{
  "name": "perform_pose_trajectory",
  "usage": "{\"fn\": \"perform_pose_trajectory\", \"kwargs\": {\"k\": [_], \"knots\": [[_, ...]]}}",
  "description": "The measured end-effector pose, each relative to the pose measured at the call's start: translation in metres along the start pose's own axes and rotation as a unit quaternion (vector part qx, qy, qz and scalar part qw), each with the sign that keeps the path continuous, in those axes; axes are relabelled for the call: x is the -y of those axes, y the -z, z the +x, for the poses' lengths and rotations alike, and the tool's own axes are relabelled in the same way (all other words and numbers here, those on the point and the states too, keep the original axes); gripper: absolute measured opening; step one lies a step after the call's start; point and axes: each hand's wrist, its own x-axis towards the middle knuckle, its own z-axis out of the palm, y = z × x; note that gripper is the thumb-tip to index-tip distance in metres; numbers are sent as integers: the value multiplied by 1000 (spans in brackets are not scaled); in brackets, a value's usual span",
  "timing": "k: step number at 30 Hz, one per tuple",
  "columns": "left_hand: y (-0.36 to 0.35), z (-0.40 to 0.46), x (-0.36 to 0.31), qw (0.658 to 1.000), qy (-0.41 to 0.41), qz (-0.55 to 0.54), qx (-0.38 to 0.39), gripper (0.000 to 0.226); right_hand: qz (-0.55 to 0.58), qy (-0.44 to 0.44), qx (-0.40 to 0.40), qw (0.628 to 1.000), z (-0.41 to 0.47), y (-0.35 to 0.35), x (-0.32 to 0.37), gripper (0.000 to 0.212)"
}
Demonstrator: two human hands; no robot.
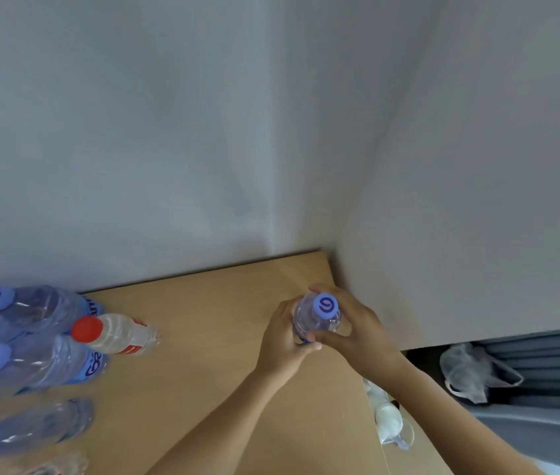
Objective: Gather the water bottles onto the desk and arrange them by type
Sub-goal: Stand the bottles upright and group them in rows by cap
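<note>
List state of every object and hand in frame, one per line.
Held bottle: upright, capped, gripped by both hands.
Left hand: closed on held bottle.
Right hand: closed on held bottle.
Red-capped bottle: capped, standing on desk.
Blue-capped bottles: capped, grouped at left.
Plastic bag: crumpled, off desk.

A clear bottle with a blue cap stands up near the bench corner. More blue-capped bottles and one red-capped bottle crowd the left side.
</note>
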Motion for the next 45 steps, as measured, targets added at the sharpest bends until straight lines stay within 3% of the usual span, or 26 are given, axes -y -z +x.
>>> {"fn": "perform_pose_trajectory", "kwargs": {"k": [5, 12, 20, 29, 33, 40, 45], "knots": [[0, 19, -6, 999, -34, 3, -33, 55, -14, 34, -16, 999, 24, 1, -1, 63], [6, 69, -15, 998, 12, 10, -60, 60, 19, 21, -78, 997, 77, -2, -4, 71], [1, 95, -17, 986, 59, -14, -152, 51, 72, 38, -114, 990, 109, -5, 0, 55], [6, 93, -22, 989, 70, -40, -125, 54, 35, 61, -125, 990, 107, -7, -1, 56], [28, 81, -29, 991, 74, -63, -91, 62, 17, 75, -119, 990, 104, -4, 12, 55], [97, 34, -55, 982, 86, -98, -137, 65, 83, 109, -131, 982, 75, -3, 62, 64], [153, -3, -82, 979, 45, -111, -166, 57, -1, 138, -162, 977, 56, -20, 101, 68]]}}
